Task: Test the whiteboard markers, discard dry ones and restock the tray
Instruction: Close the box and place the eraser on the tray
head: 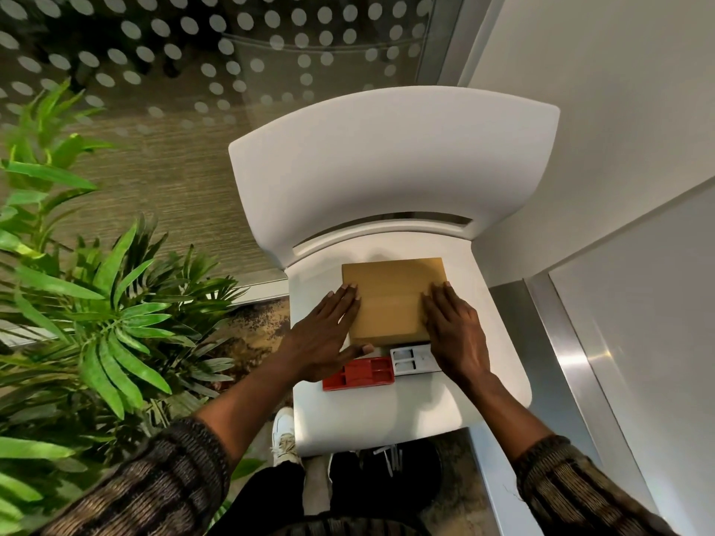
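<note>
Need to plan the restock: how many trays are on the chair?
2. The red tray lies on the chair seat, partly under the left hand; the white tray sits just right of it, partly under the right hand. The cardboard box behind them could hide more.

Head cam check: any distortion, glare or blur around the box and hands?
Head view: strong wide-angle bowing, the chair back and wall edges curve; box, left hand and right hand are sharp; lighting is even, with only soft shadows beside the box; one glare spot on the metal strip at right; faint reflections in the dotted glass.
</note>
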The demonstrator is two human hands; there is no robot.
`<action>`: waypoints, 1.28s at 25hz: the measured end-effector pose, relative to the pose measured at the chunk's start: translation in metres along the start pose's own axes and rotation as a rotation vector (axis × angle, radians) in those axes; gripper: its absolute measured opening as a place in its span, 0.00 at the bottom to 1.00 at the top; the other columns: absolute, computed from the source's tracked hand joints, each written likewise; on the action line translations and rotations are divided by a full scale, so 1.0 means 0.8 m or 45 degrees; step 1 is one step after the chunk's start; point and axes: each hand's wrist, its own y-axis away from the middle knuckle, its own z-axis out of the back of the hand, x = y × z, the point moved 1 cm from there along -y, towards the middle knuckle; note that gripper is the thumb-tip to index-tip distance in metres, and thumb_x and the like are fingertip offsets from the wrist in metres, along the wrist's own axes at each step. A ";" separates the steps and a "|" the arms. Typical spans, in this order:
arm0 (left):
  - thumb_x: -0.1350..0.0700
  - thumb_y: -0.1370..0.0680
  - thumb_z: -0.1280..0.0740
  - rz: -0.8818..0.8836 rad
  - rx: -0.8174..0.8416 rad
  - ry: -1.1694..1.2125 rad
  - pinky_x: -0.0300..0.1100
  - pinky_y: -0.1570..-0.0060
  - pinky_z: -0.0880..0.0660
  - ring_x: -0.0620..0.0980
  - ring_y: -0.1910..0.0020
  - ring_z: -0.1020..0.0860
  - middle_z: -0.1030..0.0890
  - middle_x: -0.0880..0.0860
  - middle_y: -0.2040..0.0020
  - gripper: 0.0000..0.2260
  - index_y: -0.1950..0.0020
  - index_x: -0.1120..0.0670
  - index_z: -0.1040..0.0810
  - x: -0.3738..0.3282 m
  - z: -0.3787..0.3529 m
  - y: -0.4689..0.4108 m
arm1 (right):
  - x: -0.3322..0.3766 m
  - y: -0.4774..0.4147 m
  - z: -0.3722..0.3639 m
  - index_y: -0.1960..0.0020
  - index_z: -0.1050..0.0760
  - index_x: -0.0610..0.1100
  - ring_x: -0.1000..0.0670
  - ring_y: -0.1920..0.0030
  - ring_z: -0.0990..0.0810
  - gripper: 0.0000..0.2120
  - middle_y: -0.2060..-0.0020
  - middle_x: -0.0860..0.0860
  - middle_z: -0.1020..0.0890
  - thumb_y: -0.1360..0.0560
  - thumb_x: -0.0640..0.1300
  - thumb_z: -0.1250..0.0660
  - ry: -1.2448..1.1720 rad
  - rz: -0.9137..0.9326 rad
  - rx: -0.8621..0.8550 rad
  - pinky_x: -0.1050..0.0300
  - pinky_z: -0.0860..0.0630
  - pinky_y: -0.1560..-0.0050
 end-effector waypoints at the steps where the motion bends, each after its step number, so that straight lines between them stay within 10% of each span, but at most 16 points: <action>1: 0.28 0.15 0.54 -0.003 -0.014 -0.053 0.50 0.14 0.60 0.50 0.14 0.68 0.66 0.55 0.13 0.43 0.12 0.57 0.61 0.000 -0.007 -0.001 | 0.001 0.003 -0.001 0.20 0.33 0.44 0.41 0.18 0.38 0.26 0.19 0.46 0.34 0.15 0.52 0.39 0.026 0.018 0.032 0.37 0.30 0.24; 7: 0.24 0.21 0.66 0.013 -0.029 -0.135 0.54 0.13 0.57 0.57 0.13 0.64 0.63 0.61 0.13 0.49 0.13 0.61 0.57 -0.006 -0.016 -0.010 | 0.001 0.005 0.002 0.15 0.45 0.44 0.45 0.15 0.51 0.36 0.16 0.47 0.47 0.15 0.65 0.57 0.090 0.050 0.155 0.44 0.48 0.16; 16: 0.28 0.19 0.55 0.061 -0.025 -0.335 0.58 0.14 0.57 0.64 0.14 0.65 0.66 0.66 0.15 0.48 0.14 0.64 0.60 -0.020 -0.019 -0.005 | 0.001 0.004 -0.002 0.15 0.60 0.43 0.44 0.16 0.64 0.39 0.15 0.45 0.59 0.16 0.67 0.62 0.388 0.095 0.336 0.38 0.58 0.16; 26: 0.32 0.15 0.46 0.092 0.032 -0.268 0.53 0.15 0.65 0.61 0.14 0.67 0.66 0.64 0.14 0.46 0.13 0.62 0.61 -0.028 -0.003 0.000 | 0.025 0.028 0.017 0.24 0.30 0.40 0.38 0.25 0.28 0.30 0.26 0.40 0.26 0.18 0.58 0.37 -0.036 -0.030 -0.121 0.39 0.32 0.24; 32: 0.32 0.15 0.44 0.031 -0.074 -0.225 0.49 0.19 0.70 0.58 0.14 0.66 0.66 0.62 0.14 0.46 0.13 0.62 0.61 -0.037 -0.001 0.014 | 0.026 0.089 0.009 0.34 0.22 0.42 0.43 0.37 0.24 0.19 0.38 0.44 0.20 0.23 0.44 0.26 -0.388 -0.461 -0.499 0.47 0.23 0.39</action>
